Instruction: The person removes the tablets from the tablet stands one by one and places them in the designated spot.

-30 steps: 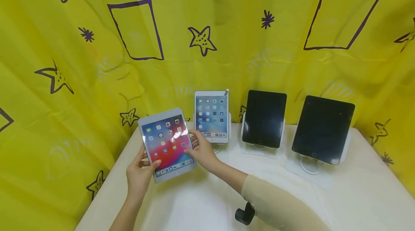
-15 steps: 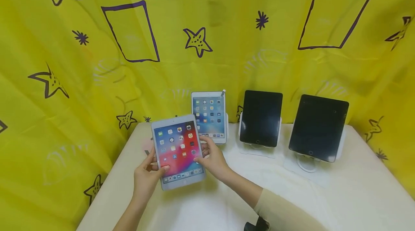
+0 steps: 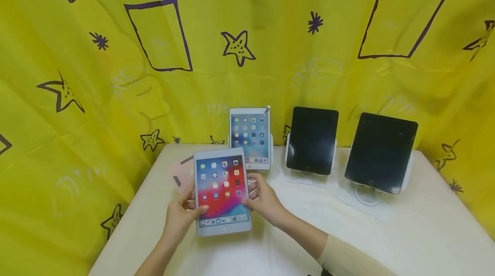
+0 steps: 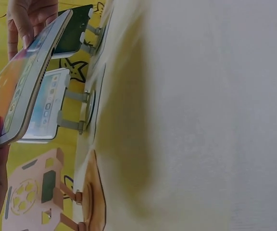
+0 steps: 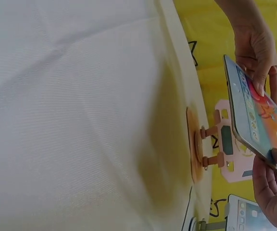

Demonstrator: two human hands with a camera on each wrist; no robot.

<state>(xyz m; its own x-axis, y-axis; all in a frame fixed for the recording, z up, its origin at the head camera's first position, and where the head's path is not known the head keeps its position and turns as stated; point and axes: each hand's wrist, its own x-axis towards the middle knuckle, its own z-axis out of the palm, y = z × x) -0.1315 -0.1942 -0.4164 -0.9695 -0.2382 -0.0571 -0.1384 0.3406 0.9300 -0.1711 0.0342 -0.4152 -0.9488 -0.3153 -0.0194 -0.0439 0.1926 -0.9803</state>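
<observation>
A white-framed tablet (image 3: pixel 222 192) with a lit red and blue home screen is held up above the table, tilted toward me. My left hand (image 3: pixel 179 216) grips its left edge, thumb on the front and fingers behind. On the opposite edge, my right hand (image 3: pixel 267 200) pinches it the same way. Behind the tablet, partly hidden, is a pink tablet stand (image 3: pixel 181 173); in the left wrist view this stand (image 4: pixel 37 190) holds nothing and shows cut-outs and dark pads. The tablet (image 5: pixel 256 115) stays clear of the stand in the right wrist view.
A second white tablet (image 3: pixel 250 138), lit, leans on a white stand behind the held one. Two black tablets, one in the middle (image 3: pixel 312 140) and one at the right (image 3: pixel 380 151), rest on white stands. A yellow patterned curtain (image 3: pixel 270 52) hangs behind the pale table (image 3: pixel 309 233).
Both hands have carried the tablet right and down, nearer to me, and turned it more upright. The pink stand behind it has come into view.
</observation>
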